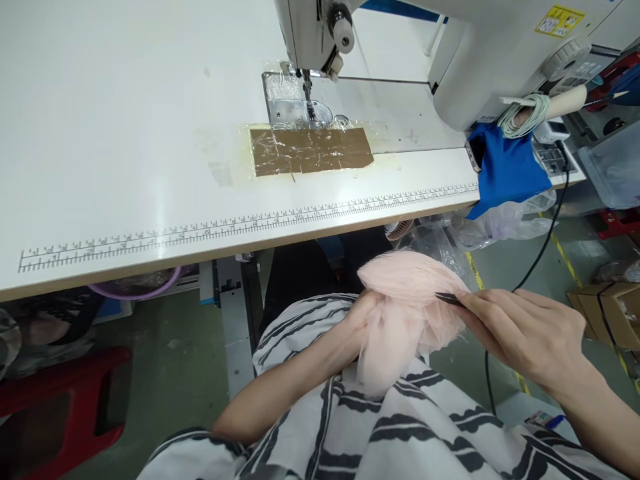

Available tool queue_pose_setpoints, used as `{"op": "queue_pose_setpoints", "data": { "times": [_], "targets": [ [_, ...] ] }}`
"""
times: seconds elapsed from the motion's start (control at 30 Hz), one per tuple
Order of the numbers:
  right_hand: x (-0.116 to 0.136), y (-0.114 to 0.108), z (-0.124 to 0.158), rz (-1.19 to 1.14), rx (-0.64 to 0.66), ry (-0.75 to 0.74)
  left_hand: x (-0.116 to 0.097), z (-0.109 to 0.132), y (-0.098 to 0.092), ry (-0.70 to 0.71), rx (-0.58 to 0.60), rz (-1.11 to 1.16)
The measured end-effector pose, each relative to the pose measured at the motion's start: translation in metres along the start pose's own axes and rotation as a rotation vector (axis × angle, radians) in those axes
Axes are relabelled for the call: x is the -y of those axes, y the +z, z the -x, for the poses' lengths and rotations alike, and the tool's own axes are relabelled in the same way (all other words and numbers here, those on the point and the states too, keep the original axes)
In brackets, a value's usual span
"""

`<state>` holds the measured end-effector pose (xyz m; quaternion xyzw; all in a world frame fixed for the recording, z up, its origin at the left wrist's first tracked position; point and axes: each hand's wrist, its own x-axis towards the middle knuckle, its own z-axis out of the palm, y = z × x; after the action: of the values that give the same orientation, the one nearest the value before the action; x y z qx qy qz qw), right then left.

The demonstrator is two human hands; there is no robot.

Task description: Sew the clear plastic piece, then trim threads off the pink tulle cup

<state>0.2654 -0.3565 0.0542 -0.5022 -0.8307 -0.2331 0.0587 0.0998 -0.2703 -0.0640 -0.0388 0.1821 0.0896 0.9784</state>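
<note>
A bunched piece of sheer peach tulle is gathered over my lap, below the front edge of the sewing table. My left hand is closed around its left side, with most of the fingers hidden behind the gathers. From the right, my right hand pinches a slim, dark, pointed tool that looks like tweezers. The tip of this tool touches the right side of the gathered tulle. Loose folds of the fabric hang down over my striped garment.
The white table carries a sewing machine and a printed ruler along its front edge. Blue cloth and a coil of pale cord lie at the right. A red stool stands at lower left, a cardboard box at right.
</note>
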Motion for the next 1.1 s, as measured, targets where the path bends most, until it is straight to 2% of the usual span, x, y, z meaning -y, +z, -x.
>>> {"op": "queue_pose_setpoints", "data": {
  "times": [0.33,0.57,0.77,0.97,1.1],
  "targets": [
    [-0.001,-0.001,-0.004,-0.029,-0.004,-0.031,-0.002,0.002,0.005,-0.085,-0.066,0.207],
    [-0.002,0.002,-0.008,-0.048,0.007,-0.044,0.001,-0.006,-0.009,-0.12,0.045,0.265],
    [-0.002,0.002,-0.011,-0.056,0.03,-0.059,0.003,-0.01,-0.015,-0.106,0.14,0.219],
    [-0.002,0.002,-0.01,-0.084,0.028,-0.05,0.002,-0.007,-0.01,-0.084,0.107,0.184],
    [-0.003,0.003,-0.008,-0.113,0.011,-0.046,0.002,-0.009,-0.009,-0.093,0.142,0.167]
  ]
}}
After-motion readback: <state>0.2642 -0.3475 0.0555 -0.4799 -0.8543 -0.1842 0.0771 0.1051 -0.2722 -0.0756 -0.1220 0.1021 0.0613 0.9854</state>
